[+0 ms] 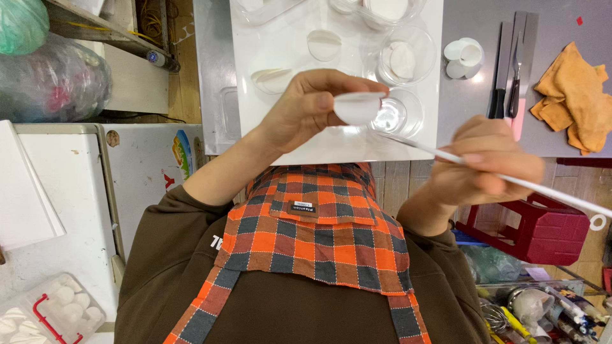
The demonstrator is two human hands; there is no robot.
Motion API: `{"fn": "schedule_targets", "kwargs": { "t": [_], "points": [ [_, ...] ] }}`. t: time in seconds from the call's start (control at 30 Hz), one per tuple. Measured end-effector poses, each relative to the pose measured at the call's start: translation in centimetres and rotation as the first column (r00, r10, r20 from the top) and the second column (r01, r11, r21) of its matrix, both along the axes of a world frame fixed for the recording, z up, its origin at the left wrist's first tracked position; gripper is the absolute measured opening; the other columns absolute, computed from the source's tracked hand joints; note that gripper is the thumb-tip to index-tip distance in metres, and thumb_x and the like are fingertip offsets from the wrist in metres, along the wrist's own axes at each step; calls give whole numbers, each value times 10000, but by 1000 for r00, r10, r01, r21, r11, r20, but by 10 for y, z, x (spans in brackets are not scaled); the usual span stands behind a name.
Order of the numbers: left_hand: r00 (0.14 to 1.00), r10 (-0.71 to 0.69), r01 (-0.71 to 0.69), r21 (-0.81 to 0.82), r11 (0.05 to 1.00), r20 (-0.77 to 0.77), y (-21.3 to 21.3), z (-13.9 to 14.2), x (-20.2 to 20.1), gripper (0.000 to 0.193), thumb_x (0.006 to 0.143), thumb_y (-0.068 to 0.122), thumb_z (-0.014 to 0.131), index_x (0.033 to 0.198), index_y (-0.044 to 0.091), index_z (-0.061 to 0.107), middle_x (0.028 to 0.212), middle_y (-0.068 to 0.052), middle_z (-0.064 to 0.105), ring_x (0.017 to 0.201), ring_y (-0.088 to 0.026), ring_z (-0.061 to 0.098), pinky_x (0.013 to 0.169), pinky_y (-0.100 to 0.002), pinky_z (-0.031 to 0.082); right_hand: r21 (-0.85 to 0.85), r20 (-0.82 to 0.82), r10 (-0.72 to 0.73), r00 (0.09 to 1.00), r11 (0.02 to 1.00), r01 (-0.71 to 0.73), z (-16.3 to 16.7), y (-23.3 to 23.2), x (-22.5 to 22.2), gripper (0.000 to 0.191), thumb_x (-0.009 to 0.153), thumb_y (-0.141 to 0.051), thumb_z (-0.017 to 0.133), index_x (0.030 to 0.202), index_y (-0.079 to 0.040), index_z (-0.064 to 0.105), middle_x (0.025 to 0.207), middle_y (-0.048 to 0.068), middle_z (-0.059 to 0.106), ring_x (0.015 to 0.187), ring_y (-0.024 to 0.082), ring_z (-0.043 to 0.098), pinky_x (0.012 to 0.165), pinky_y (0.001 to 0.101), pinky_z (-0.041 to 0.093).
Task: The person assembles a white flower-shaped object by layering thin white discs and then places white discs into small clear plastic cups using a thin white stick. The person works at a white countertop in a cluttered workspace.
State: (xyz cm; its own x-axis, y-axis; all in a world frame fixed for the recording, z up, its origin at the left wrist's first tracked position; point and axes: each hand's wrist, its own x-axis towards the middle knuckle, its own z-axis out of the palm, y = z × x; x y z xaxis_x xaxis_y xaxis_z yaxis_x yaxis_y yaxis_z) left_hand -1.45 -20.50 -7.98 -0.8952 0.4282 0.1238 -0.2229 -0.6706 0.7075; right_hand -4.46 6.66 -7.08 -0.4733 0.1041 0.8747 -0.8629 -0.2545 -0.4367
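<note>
My left hand [306, 105] pinches a folded white dough round [358, 107] between thumb and fingers, above the front edge of a white board [287, 137]. A long thin white stick [548, 191] is gripped in my right hand [484, 162], and its tip reaches toward a small clear glass bowl [398, 114] beside the dough. Two folded white dumplings [324, 44] [273, 79] lie on the board. Another glass bowl [407, 56] holds white rounds. My orange checked apron [312, 229] fills the lower middle.
On the grey counter to the right lie white cups [464, 57], knives [510, 70] and an orange cloth [574, 95]. A red plastic stool [542, 229] stands lower right. A clear box of white balls [48, 315] sits lower left on a white chest.
</note>
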Motion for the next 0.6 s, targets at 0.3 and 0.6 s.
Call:
{"fn": "schedule_targets", "kwargs": {
  "t": [0.3, 0.6],
  "points": [
    [998, -52, 53, 42, 998, -25, 10, 7, 3, 480, 945, 399, 816, 1238, 27, 733, 1343, -227, 670, 1173, -270, 721, 1006, -402, 634, 36, 37, -54, 998, 998, 53, 21, -48, 10, 416, 972, -416, 656, 877, -26, 544, 622, 91, 605, 494, 156, 489, 411, 261, 323],
    [998, -55, 55, 54, 997, -5, 9, 8, 5, 490, 946, 402, 807, 1256, 32, 725, 1401, -229, 664, 1184, -265, 718, 1001, -407, 637, 73, 22, -135, 991, 988, 133, 20, -39, 9, 405, 981, -381, 666, 858, -5, 580, 638, 100, 613, 512, 186, 517, 448, 258, 339]
  ]
}}
